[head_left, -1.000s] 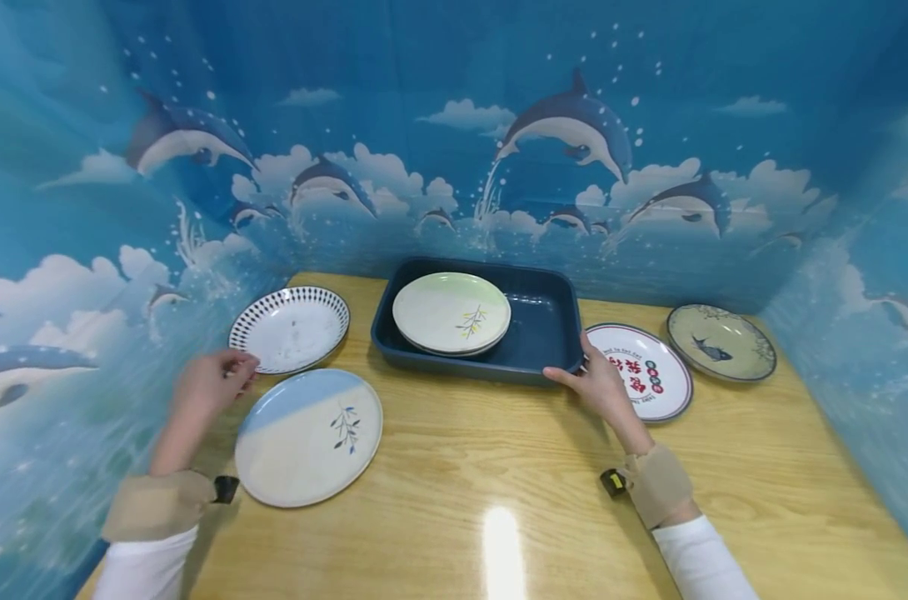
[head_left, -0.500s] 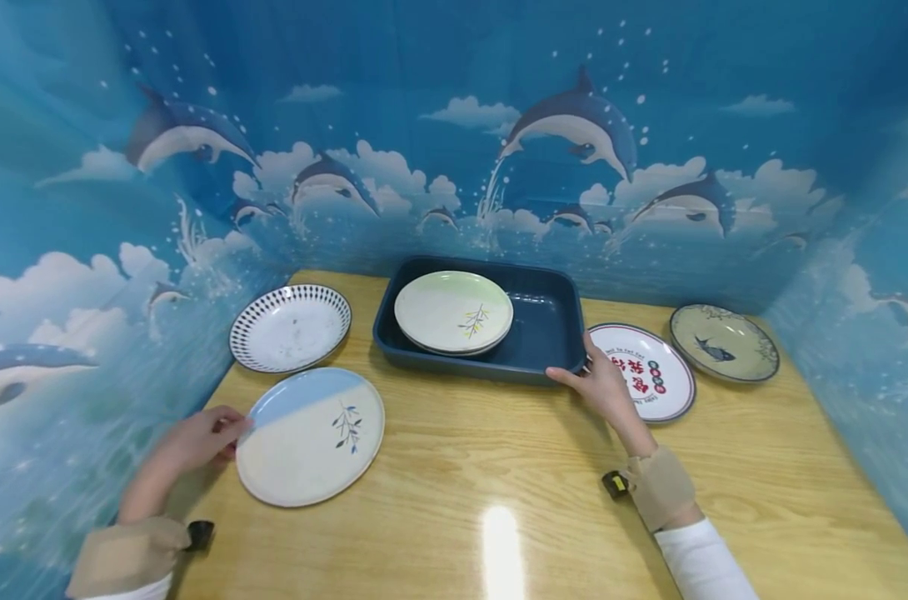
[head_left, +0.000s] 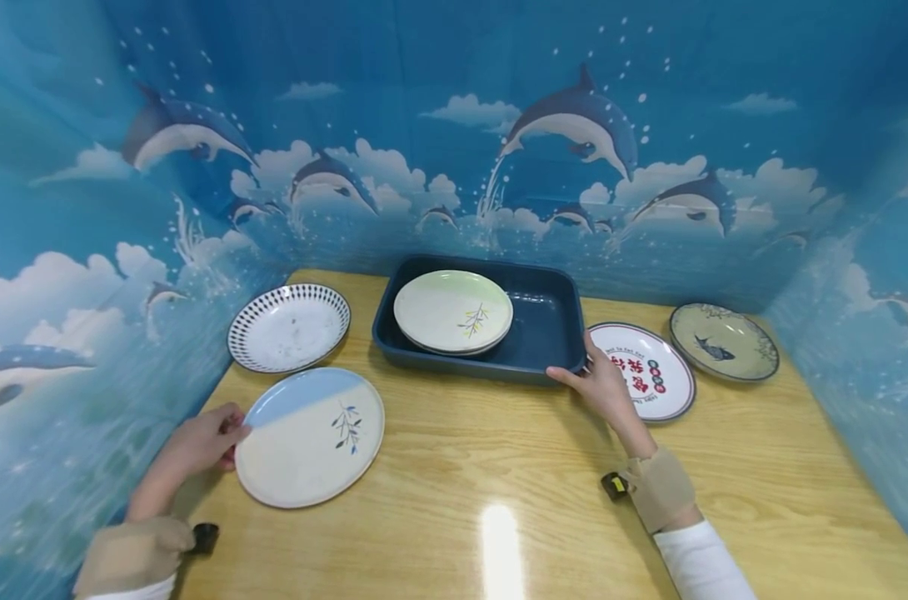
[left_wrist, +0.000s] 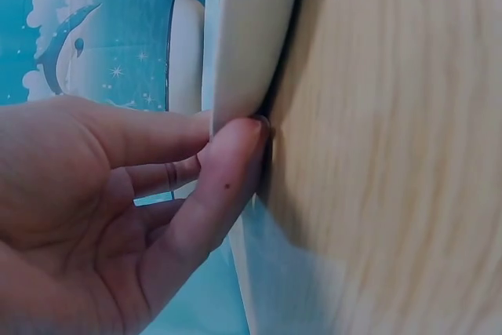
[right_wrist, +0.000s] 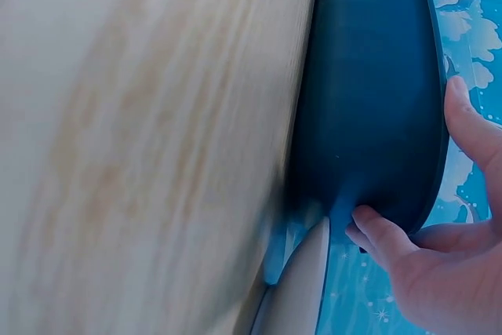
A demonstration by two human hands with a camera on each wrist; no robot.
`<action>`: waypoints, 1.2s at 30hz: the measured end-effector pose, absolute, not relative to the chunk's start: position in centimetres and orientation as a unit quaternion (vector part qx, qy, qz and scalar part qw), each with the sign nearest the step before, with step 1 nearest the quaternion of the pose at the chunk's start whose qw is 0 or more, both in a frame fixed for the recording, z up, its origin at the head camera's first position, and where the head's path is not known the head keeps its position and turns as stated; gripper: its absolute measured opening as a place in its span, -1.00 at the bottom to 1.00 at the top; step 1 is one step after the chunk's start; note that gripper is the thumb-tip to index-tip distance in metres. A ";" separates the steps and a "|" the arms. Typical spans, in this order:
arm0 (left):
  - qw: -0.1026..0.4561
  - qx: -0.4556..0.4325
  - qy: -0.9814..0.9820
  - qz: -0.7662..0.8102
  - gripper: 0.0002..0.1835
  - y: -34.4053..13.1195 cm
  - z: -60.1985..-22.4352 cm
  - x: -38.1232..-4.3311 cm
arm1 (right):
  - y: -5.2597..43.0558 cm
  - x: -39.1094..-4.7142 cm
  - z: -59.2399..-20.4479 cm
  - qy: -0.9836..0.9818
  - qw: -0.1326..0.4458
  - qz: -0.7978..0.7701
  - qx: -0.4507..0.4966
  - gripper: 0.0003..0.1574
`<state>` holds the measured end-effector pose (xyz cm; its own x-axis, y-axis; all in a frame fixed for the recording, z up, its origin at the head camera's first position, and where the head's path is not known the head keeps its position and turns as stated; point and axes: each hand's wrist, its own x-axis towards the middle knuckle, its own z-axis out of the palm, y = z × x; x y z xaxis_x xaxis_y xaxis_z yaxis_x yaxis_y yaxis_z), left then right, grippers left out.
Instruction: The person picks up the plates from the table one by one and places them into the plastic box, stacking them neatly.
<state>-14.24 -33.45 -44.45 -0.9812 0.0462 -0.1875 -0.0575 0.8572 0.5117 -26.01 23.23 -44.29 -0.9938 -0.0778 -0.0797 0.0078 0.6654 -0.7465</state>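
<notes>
My left hand (head_left: 202, 442) pinches the left rim of a round flat plate (head_left: 304, 458), blue on one part and cream on the other, with a leafy sprig. In the left wrist view, thumb and fingers meet at the edge of this plate (left_wrist: 255, 45), close above the wood. My right hand (head_left: 604, 387) grips the front right corner of a deep dark blue rectangular baking dish (head_left: 540, 329). The right wrist view has its digits spread on the rim and side wall of the dish (right_wrist: 365, 100). A green and cream plate (head_left: 446, 312) lies in the dish's left half, atop another plate.
Behind the left hand sits a white bowl-like plate (head_left: 289, 329) with a black patterned rim. Right of the dish are a white plate (head_left: 660, 379) with red lettering and a beige fish plate (head_left: 724, 343). A dolphin-print curtain (head_left: 454, 125) surrounds the wooden table (head_left: 574, 533).
My left hand has moved from beside the black-patterned plate toward the front and taken the blue and cream plate's rim. The right hand stays at the dish's corner.
</notes>
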 end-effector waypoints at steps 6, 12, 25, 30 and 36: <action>0.102 -0.009 0.947 0.306 -0.85 -33.4 -44.3 -13.6 | 23.2 -26.0 -44.3 0.911 0.056 -0.407 -0.016 0.36; 0.119 -0.018 0.889 0.442 -0.73 -33.6 -44.6 -12.8 | 23.1 -26.0 -44.2 0.910 0.059 -0.410 -0.012 0.38; 0.127 -0.064 0.818 0.558 -0.40 -34.0 -45.4 -11.9 | 23.0 -26.0 -44.4 0.915 0.049 -0.400 -0.021 0.37; 0.115 -0.099 0.807 0.570 -0.41 -33.8 -45.5 -11.5 | 22.9 -25.9 -44.4 0.914 0.046 -0.402 -0.025 0.34; 0.105 -0.108 0.801 0.579 -0.37 -33.3 -44.9 -11.5 | 22.8 -25.7 -44.0 0.924 0.025 -0.380 -0.046 0.29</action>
<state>-11.55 -33.26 -44.93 -0.9546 -0.0519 -0.2933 -0.2947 0.3059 0.9053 -25.71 22.80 -44.00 -0.9945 -0.1040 -0.0107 -0.0664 0.7073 -0.7038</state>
